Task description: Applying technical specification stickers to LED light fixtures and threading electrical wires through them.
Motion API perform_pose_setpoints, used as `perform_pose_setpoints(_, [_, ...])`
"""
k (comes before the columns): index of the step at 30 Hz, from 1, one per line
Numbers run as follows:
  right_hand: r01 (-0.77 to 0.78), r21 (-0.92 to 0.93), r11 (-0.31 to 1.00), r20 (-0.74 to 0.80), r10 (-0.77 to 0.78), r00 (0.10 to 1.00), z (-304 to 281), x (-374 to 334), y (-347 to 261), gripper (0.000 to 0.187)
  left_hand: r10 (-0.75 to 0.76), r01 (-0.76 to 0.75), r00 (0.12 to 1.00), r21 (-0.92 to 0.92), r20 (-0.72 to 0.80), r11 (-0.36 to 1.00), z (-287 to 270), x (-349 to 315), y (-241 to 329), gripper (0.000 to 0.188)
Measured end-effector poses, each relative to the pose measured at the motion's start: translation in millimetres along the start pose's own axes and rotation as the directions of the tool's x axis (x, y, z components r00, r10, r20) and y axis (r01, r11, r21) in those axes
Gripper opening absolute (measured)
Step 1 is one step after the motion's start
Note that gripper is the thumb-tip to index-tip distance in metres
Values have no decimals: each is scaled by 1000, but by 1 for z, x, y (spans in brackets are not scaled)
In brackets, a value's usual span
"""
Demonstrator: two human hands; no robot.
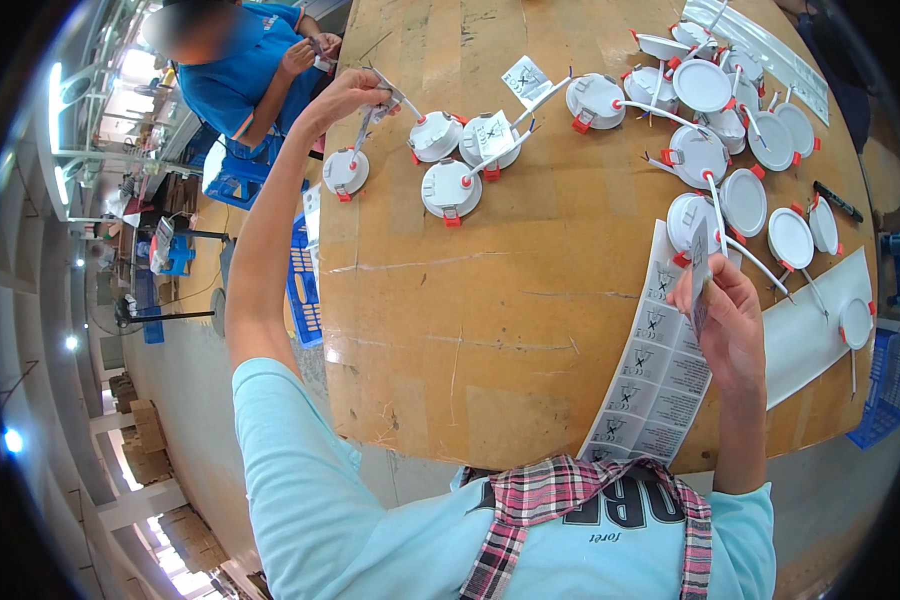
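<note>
My left hand (pixel 350 95) reaches to the far left of the table, its fingers closed at the white cable of a round downlight (pixel 345 174). A grey label hangs by those fingers; exactly how they grip it is too small to tell. More white downlights with red clips, one a downlight (pixel 435 137), lie just right of that hand. My right hand (pixel 732 325) pinches a silver-grey label (pixel 699 285), held up edge-on in front of a downlight (pixel 684 222). Beneath that hand lies a sheet of printed labels (pixel 625 395).
Several downlights (pixel 702 86) are heaped at the far right. A loose label (pixel 526 80) lies farther back. A black marker (pixel 838 201) and a white sheet (pixel 820 330) are on the right of the wooden table (pixel 450 300). Across the left corner sits a person in blue (pixel 232 75).
</note>
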State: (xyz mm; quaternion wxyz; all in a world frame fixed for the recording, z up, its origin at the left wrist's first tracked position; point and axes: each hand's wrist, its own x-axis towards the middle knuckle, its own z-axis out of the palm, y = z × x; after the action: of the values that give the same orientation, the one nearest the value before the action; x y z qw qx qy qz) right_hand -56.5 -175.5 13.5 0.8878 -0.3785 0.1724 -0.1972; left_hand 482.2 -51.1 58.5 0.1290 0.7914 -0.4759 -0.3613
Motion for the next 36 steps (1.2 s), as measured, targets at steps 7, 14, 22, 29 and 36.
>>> perform_pose_setpoints(7, [9, 8, 1000, -14, -9, 1000, 0, -2, 0, 12, 33, -43, 999, -352, -36, 935, 13, -5, 7, 33])
perform_pose_setpoints(14, [0, 2, 1000, 7, 0, 1000, -2, 0, 1, 11, 65, -94, 988, -216, -138, 972, 15, -1, 1, 36])
perform_pose_setpoints(22, [2, -4, 1000, -12, -2, 1000, -3, 1, 0, 11, 44, -109, 968, -261, -245, 959, 23, 2, 3, 33])
perform_pose_setpoints(29, [13, -19, 1000, 1, -13, 1000, 1, 1, 0, 10, 20, -72, 986, -312, -166, 947, 17, 2, -7, 30])
perform_pose_setpoints(36, [25, -47, 999, -8, -25, 1000, -2, -3, -2, 9, 53, -85, 991, -277, -123, 957, 33, 6, 13, 41])
